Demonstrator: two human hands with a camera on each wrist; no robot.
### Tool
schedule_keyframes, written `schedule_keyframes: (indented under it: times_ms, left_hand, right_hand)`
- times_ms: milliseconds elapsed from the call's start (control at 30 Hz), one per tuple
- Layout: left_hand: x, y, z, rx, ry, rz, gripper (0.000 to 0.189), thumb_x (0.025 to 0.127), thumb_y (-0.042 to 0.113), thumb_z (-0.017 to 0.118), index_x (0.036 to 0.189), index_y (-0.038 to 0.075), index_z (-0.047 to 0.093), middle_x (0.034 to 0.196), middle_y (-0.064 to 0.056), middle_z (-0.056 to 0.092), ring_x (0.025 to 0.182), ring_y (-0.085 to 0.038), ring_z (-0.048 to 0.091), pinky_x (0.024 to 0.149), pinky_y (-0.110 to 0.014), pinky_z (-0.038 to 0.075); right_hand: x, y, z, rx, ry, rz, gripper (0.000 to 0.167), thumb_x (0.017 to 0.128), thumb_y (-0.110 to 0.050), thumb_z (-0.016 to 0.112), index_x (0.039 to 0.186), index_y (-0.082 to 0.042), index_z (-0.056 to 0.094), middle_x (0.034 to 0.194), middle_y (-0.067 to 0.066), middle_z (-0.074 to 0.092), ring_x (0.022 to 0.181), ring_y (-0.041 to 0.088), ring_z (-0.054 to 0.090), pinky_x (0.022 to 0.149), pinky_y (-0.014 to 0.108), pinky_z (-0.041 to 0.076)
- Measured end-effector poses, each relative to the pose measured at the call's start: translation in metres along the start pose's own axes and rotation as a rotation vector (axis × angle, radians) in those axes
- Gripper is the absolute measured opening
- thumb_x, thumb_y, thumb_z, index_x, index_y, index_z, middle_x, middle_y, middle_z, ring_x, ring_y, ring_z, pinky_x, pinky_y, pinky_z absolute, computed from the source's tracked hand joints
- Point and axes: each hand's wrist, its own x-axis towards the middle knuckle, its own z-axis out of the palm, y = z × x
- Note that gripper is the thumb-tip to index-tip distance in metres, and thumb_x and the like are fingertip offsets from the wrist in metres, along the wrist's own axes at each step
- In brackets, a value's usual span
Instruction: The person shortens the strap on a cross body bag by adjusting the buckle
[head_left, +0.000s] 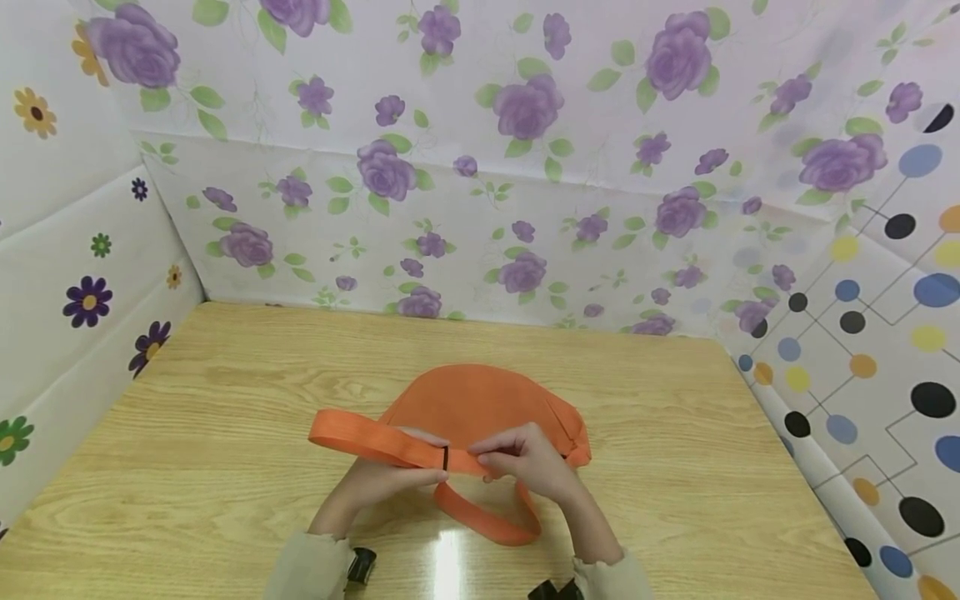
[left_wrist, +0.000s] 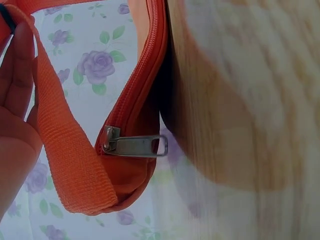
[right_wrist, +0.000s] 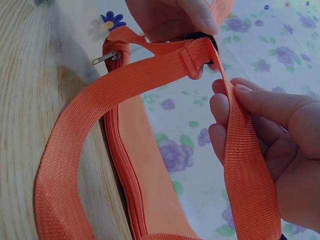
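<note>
An orange waist bag (head_left: pixel 472 404) stands on the table with its strap (head_left: pixel 360 435) raised in front of it. My left hand (head_left: pixel 375 482) holds the strap beside a black slider buckle (head_left: pixel 446 458), thumb near the buckle in the right wrist view. Just right of the buckle, my right hand (head_left: pixel 531 463) pinches the strap webbing between thumb and fingers. A lower loop of webbing (head_left: pixel 489 527) hangs between the hands. The left wrist view shows the bag's orange zipper (left_wrist: pixel 131 95) and its metal zipper pull (left_wrist: pixel 137 146).
The wooden table (head_left: pixel 225 375) extends around the bag. A floral sheet (head_left: pixel 480 192) rises behind it, with patterned sheets at the left (head_left: pixel 67 225) and right (head_left: pixel 885 350). Black wrist gear (head_left: pixel 362 567) shows by the left sleeve.
</note>
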Motion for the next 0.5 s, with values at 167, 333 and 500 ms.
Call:
schedule_keyframes:
  times_ms: [167, 333, 500]
  left_hand:
    - [0.0023, -0.0025, 0.0002, -0.015, -0.011, 0.077, 0.031, 0.073, -0.005, 0.069, 0.101, -0.014, 0.06, 0.087, -0.019, 0.065, 0.073, -0.011, 0.061, 0.063, -0.03, 0.051]
    - [0.0041, -0.0058, 0.0004, -0.032, -0.024, 0.135, 0.029, 0.073, -0.009, 0.068, 0.1, -0.015, 0.06, 0.085, -0.021, 0.064, 0.07, -0.011, 0.061, 0.06, -0.03, 0.051]
    - [0.0043, -0.0065, 0.0017, -0.039, -0.022, 0.13, 0.029, 0.072, -0.008, 0.069, 0.1, -0.015, 0.06, 0.083, -0.02, 0.065, 0.068, -0.01, 0.06, 0.058, -0.028, 0.05]
  right_hand:
    - [0.0016, 0.0, 0.0011, 0.002, 0.009, 0.002, 0.02, 0.085, 0.002, 0.057, 0.1, 0.014, 0.062, 0.089, 0.024, 0.064, 0.066, 0.035, 0.062, 0.062, 0.046, 0.05]
    - [0.0029, -0.0018, 0.0034, -0.003, 0.014, 0.001, 0.02, 0.085, 0.002, 0.057, 0.1, 0.014, 0.062, 0.089, 0.025, 0.063, 0.066, 0.034, 0.062, 0.063, 0.044, 0.051]
    - [0.0043, -0.0031, 0.0058, -0.005, 0.013, 0.004, 0.02, 0.085, 0.002, 0.057, 0.1, 0.014, 0.062, 0.088, 0.025, 0.063, 0.066, 0.037, 0.062, 0.063, 0.045, 0.05]
